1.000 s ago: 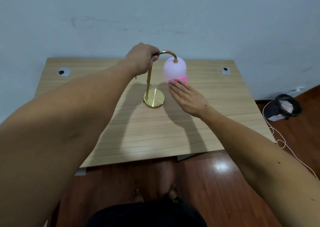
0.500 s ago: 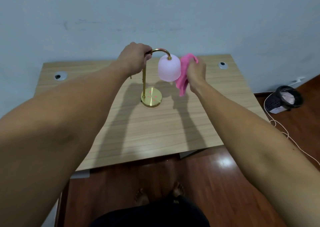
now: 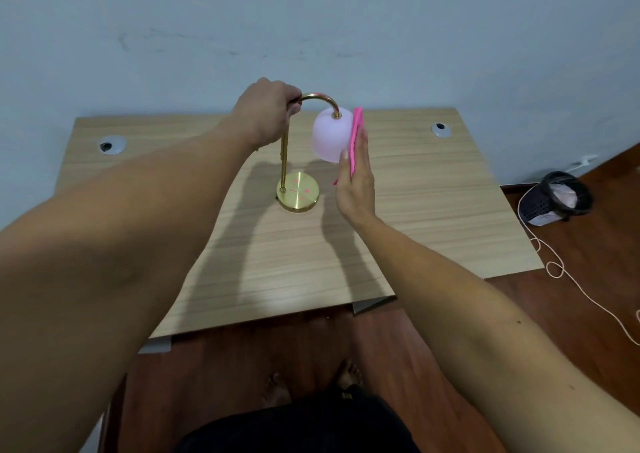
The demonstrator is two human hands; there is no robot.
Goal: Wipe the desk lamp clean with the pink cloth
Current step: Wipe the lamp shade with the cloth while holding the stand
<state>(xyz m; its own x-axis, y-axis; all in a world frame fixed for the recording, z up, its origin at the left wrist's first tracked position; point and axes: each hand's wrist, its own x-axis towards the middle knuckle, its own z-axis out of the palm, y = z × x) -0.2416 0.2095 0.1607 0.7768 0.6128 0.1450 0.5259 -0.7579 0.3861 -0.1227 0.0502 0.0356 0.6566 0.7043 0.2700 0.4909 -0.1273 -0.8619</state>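
The desk lamp (image 3: 298, 194) stands upright on the wooden desk (image 3: 433, 210), with a round gold base, a thin gold stem and a curved arm. Its pale pink shade (image 3: 329, 135) hangs from the arm's right end. My left hand (image 3: 268, 111) grips the top of the stem where the arm bends. My right hand (image 3: 356, 182) is held flat and upright, pressing the pink cloth (image 3: 356, 137) against the right side of the shade. Only the cloth's edge shows between palm and shade.
Two round cable grommets sit in the desk, one at the left (image 3: 111, 145) and one at the right (image 3: 441, 129). A black basket (image 3: 554, 198) stands on the wood floor to the right, with a light cord (image 3: 568, 279) trailing past it. A grey wall rises right behind the desk.
My right hand went from the shade's lower rim up to its right side, bunching the cloth, then flattened it against the shade. My left hand stayed gripping the lamp arm.
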